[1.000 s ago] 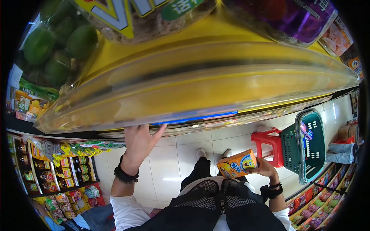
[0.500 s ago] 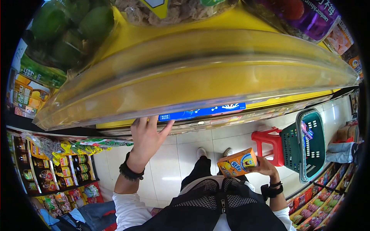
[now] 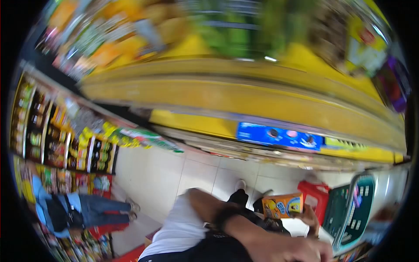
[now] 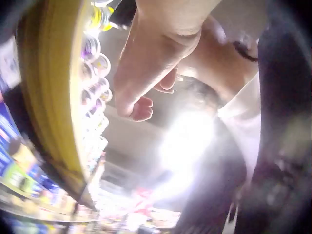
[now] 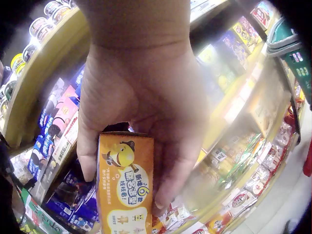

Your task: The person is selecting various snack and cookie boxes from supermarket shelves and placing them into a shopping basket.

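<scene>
In my right hand [image 3: 310, 218] is an orange cardboard snack box [image 3: 283, 206] with a yellow cartoon figure and Chinese print. The right wrist view shows thumb and fingers gripping the box [image 5: 126, 185] from both sides. My left hand [image 3: 301, 251] is blurred and crosses in front of my body, low in the head view. Its fingers bend loosely in the left wrist view, where the hand [image 4: 156, 58] shows nothing in its grasp. A blue package [image 3: 279, 136] lies along the yellow shelf edge in front of me.
A yellow shelf [image 3: 244, 98] with bagged snacks spans the front. At right a red stool [image 3: 312, 198] stands beside a green shopping basket [image 3: 336, 209]. Another person [image 3: 87, 214] is at left near shelves of jars [image 3: 56, 142]. Green-and-yellow packs [image 3: 139, 137] jut from the shelf end.
My left hand has left the shelf edge by the blue package and swung down and right across my body. The view has turned left; the snack box stays in my right hand.
</scene>
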Motion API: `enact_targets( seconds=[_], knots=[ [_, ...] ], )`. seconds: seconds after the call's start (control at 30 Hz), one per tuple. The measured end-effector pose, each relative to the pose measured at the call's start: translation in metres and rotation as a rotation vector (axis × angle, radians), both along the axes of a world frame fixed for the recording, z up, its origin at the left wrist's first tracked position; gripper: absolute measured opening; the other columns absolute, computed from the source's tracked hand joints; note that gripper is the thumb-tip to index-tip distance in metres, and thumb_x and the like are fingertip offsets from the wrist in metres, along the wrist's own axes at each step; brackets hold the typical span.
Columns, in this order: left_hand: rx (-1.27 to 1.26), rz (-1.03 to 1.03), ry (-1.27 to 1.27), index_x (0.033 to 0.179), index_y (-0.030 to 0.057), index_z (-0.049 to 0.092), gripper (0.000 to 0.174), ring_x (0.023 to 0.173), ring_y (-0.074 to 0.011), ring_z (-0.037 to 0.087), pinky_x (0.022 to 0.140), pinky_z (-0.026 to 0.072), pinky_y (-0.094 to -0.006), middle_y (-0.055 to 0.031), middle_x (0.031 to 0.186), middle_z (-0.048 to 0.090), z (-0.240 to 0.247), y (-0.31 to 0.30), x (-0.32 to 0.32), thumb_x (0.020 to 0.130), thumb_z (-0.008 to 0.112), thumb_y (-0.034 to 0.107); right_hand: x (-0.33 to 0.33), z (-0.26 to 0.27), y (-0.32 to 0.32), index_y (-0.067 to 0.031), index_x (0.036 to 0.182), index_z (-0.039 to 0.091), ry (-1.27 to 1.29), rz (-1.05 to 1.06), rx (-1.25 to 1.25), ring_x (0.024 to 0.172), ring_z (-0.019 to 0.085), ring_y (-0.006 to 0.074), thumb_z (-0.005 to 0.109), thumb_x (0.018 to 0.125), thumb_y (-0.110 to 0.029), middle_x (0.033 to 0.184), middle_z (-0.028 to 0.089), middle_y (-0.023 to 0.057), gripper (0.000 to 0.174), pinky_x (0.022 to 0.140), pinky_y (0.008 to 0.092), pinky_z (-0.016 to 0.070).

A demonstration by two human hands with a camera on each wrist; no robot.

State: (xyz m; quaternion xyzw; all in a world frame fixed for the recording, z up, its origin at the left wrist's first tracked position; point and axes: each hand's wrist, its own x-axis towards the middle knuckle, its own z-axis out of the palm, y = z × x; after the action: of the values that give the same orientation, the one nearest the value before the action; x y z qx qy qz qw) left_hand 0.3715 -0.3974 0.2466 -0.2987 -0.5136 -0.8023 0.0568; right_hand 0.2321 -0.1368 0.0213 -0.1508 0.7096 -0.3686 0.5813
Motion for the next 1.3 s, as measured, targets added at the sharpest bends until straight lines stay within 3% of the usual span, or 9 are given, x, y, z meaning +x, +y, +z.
enact_targets(
  seconds=[0.03, 0.1, 0.3, 0.83, 1.23, 1.3],
  knots=[
    [0.19, 0.031, 0.165, 0.091, 0.0047, 0.066, 0.017, 0.081, -0.0289, 0.058, 0.072, 0.0454, -0.0392, -0.0119, 0.091, 0.062, 0.004, 0.032, -0.008, 0.089, 0.057, 0.019, 0.0, 0.006, -0.005, 0.0016, 0.101, 0.06, 0.125, 0.064, -0.039, 0.081, 0.061, 0.0119, 0.079, 0.065, -0.012, 0.091, 0.067, 0.0074, 0.042, 0.075, 0.0288, 0.0507],
    [0.163, 0.115, 0.168, 0.091, 0.0046, 0.066, 0.017, 0.082, -0.0287, 0.058, 0.073, 0.0454, -0.039, -0.0119, 0.092, 0.062, 0.001, 0.026, -0.008, 0.089, 0.057, 0.019, 0.002, 0.006, -0.009, 0.0016, 0.097, 0.062, 0.112, 0.032, -0.109, 0.074, 0.062, 0.013, 0.076, 0.067, -0.015, 0.084, 0.066, 0.0072, 0.037, 0.068, 0.0282, 0.0504],
    [0.187, 0.1, 0.152, 0.096, 0.0036, 0.062, 0.018, 0.085, -0.0272, 0.057, 0.075, 0.0453, -0.038, -0.0121, 0.095, 0.061, 0.0, 0.039, -0.009, 0.089, 0.057, 0.02, 0.001, 0.004, -0.004, 0.0031, 0.098, 0.06, 0.038, 0.036, -0.133, 0.075, 0.062, 0.0139, 0.075, 0.067, -0.014, 0.085, 0.066, 0.0081, 0.039, 0.068, 0.0287, 0.0504],
    [0.344, -0.274, 0.111, 0.106, 0.0009, 0.054, 0.027, 0.094, -0.0232, 0.054, 0.081, 0.0451, -0.0352, -0.0126, 0.104, 0.057, -0.007, 0.075, -0.035, 0.09, 0.056, 0.022, 0.002, 0.009, -0.005, 0.0056, 0.104, 0.056, 0.018, -0.04, -0.086, 0.077, 0.062, 0.0154, 0.068, 0.064, -0.012, 0.089, 0.066, 0.0091, 0.045, 0.071, 0.0298, 0.0503],
    [0.483, -0.572, 0.073, 0.115, -0.0011, 0.048, 0.035, 0.101, -0.0203, 0.053, 0.086, 0.0449, -0.0331, -0.013, 0.111, 0.054, 0.006, 0.086, -0.036, 0.09, 0.056, 0.023, 0.0, 0.008, -0.009, 0.0044, 0.101, 0.059, -0.001, -0.037, -0.068, 0.075, 0.063, 0.0151, 0.078, 0.066, -0.012, 0.088, 0.066, 0.0094, 0.043, 0.07, 0.0289, 0.0519],
    [0.512, -0.671, 0.075, 0.116, -0.0014, 0.047, 0.036, 0.102, -0.0198, 0.052, 0.087, 0.0449, -0.0328, -0.0131, 0.112, 0.053, 0.009, 0.092, -0.036, 0.091, 0.055, 0.023, 0.0, 0.006, -0.007, 0.0049, 0.099, 0.059, 0.069, 0.016, -0.043, 0.077, 0.06, 0.0127, 0.077, 0.065, -0.02, 0.088, 0.065, 0.0084, 0.046, 0.071, 0.029, 0.05]
  ],
)
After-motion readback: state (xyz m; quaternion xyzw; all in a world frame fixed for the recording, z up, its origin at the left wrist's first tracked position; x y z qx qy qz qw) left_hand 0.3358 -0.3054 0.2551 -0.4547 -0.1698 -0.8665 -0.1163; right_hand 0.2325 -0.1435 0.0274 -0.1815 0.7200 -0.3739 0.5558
